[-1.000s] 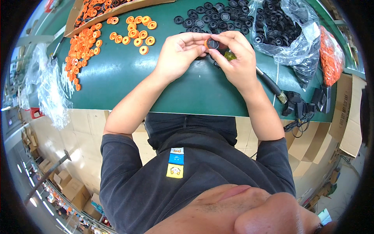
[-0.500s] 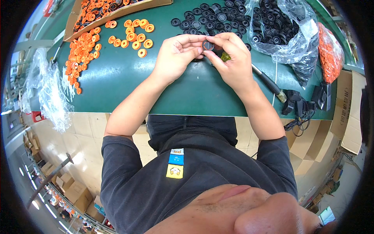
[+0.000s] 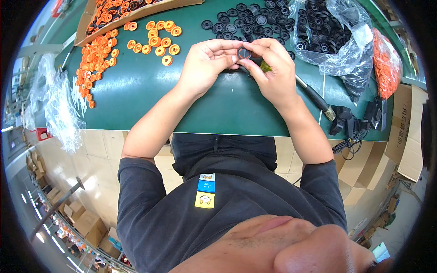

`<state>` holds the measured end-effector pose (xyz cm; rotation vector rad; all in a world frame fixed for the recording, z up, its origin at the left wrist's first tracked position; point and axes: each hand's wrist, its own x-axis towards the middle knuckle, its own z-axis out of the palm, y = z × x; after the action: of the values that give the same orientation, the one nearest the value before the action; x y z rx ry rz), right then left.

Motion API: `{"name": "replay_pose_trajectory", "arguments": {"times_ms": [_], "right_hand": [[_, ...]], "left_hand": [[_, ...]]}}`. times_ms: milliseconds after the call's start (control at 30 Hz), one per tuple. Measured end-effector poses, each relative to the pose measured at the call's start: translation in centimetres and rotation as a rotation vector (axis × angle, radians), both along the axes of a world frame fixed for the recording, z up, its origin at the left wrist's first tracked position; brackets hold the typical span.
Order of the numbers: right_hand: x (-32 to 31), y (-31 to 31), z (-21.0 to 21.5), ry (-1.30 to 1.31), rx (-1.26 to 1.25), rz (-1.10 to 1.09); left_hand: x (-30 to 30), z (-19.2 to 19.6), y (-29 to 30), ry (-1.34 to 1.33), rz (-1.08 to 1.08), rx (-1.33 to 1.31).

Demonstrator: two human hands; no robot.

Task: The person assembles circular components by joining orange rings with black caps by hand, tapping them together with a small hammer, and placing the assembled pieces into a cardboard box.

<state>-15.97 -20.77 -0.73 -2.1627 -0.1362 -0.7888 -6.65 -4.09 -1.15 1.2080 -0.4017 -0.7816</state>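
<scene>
Between my two hands, over the middle of the green table, is a small round black cap [image 3: 244,53] with a thin orange edge. My left hand [image 3: 208,61] pinches it from the left with thumb and forefinger. From the right, the thumb and fingertips of my right hand [image 3: 272,63] close on it too. Behind the hands lies a spread of loose black round caps [image 3: 248,19]. Orange round pieces [image 3: 154,41] lie in a loose group to the left. A rod-shaped tool with a black grip [image 3: 314,97] lies partly hidden under my right hand.
A cardboard box [image 3: 150,10] of orange and black parts stands back left, beside a heap of orange pieces [image 3: 97,57]. At right are a clear bag of black caps [image 3: 330,50], an orange-filled bag [image 3: 387,68] and a black adapter with cables [image 3: 350,122]. Clear plastic [image 3: 57,107] hangs at left.
The black cap has tipped slightly, its round face now turned more into view. Both hands keep almost the same place and grip.
</scene>
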Motion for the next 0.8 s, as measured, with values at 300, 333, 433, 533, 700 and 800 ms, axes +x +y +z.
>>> {"name": "replay_pose_trajectory", "arguments": {"times_ms": [300,333,433,533,700,800], "right_hand": [[-0.01,0.07,0.11,0.003,-0.031,-0.001],[0.0,0.0,0.09,-0.012,-0.043,-0.002],[0.0,0.02,0.08,-0.028,-0.05,-0.004],[0.03,-0.01,0.03,-0.023,-0.038,0.0],[-0.04,-0.14,0.03,0.014,-0.02,0.005],[-0.1,0.03,-0.01,0.035,0.055,0.015]], "left_hand": [[0.02,-0.21,0.01,-0.039,0.003,0.013],[-0.09,-0.09,-0.01,-0.037,0.002,0.013],[-0.25,0.3,-0.06,-0.017,0.005,0.019],[-0.33,0.29,-0.12,-0.01,0.016,0.008],[-0.25,0.25,-0.13,0.018,0.005,0.042],[-0.25,0.55,0.0,-0.004,-0.001,0.039]]}}
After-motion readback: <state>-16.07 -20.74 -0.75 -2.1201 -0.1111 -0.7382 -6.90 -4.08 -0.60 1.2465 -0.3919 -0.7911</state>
